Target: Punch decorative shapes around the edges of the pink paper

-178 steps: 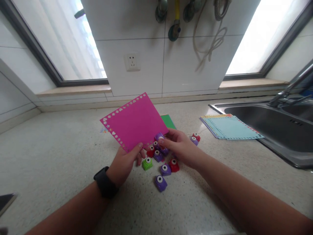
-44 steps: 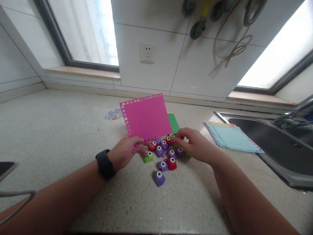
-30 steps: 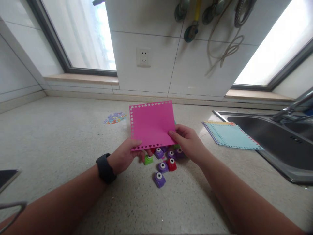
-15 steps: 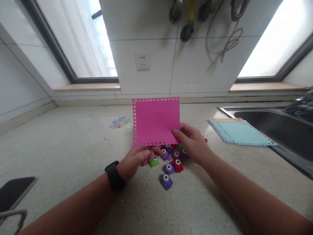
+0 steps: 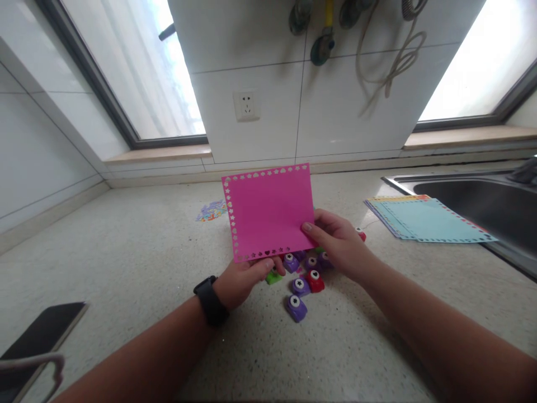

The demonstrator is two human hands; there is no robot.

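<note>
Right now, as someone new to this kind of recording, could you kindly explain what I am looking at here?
This comes from one camera worn on a person's head, looking down at their own two bare hands over a speckled countertop. The left hand, with a black watch on its wrist, and the right hand together hold up a pink card with small shapes punched along its edges. Beneath lie small craft punches in purple, red and green. To the right are a stack of coloured sheets and a sink; a dark phone lies at the left.

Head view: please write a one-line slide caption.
Both hands hold a pink card above small paper punches.
</note>
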